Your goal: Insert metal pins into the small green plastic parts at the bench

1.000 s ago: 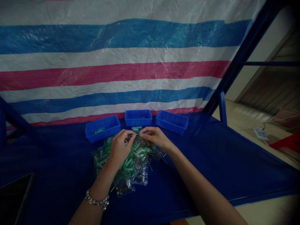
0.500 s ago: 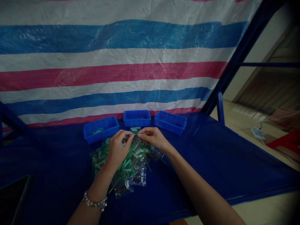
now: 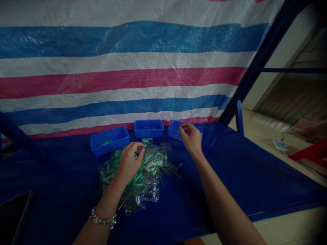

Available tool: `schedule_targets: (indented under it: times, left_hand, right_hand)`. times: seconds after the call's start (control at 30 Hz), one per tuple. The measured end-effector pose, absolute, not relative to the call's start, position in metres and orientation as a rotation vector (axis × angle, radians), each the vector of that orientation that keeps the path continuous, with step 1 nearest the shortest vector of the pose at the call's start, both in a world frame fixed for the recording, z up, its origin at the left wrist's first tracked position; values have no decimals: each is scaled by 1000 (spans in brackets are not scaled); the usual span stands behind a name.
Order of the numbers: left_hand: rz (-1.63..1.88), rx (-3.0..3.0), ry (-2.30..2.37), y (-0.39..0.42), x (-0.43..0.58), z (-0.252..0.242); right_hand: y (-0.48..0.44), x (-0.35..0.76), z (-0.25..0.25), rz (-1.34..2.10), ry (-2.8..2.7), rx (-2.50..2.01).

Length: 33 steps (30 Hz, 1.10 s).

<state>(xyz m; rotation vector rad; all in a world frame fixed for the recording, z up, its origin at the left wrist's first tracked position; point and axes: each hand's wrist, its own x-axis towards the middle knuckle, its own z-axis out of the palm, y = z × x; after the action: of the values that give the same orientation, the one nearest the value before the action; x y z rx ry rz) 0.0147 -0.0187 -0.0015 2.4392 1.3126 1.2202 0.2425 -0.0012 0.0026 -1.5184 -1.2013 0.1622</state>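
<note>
My right hand [image 3: 191, 137] is over the near side of the right blue bin [image 3: 173, 136], its thumb and forefinger pinched on a thin rod [image 3: 177, 127] that shows only faintly. Above the pile of clear plastic bags [image 3: 150, 166] hangs my left hand [image 3: 129, 161], fingers curled and their tips together. Whatever is in that pinch is too small to make out. The bags hold pale green strips and thin brass-coloured rods. A few loose rods [image 3: 178, 167] stick out at the pile's right side.
A left blue bin [image 3: 109, 144] contains some pale pieces; the middle blue bin [image 3: 149, 132] has small bits inside. All rest on a blue table [image 3: 230, 177] before a striped tarp [image 3: 122, 85]. A dark flat object [image 3: 15, 214] lies at lower left.
My right hand has parted from my left and moved right and away from me to the right bin, carrying a thin rod. My left hand has barely moved.
</note>
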Motion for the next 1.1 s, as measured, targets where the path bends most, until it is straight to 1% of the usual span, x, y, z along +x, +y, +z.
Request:
schedule_targets:
  times: [0.07, 0.17, 0.4, 0.5, 0.63, 0.83, 0.9, 1.0, 1.1]
  left_hand:
    - [1187, 2436, 1312, -18, 14, -2]
    - [1162, 2428, 1300, -18, 14, -4]
    - [1157, 2443, 1273, -15, 12, -7]
    - [1157, 2447, 1296, -14, 11, -7]
    - [1129, 2465, 1332, -13, 10, -8]
    - [946, 2521, 1437, -9, 7, -14]
    - [923, 2527, 1447, -8, 6, -15]
    - [901, 2513, 1467, -8, 6, -15]
    - [861, 2495, 1502, -9, 7, -15]
  right_hand:
    - [-2, 253, 1, -1, -1120, -1680]
    - [-3, 260, -2, -134, -1050, -1831]
    - [-3, 263, -11, -200, -992, -1988]
    - [-2, 265, -13, -164, -1049, -1983]
    - [1, 261, -11, -93, -1219, -1818]
    - [-3, 212, -8, 296, -1714, -1402]
    - [-9, 192, -10, 380, -1905, -1310]
    - [-17, 174, -12, 417, -2105, -1281]
    - [-20, 170, -11, 466, -2173, -1302]
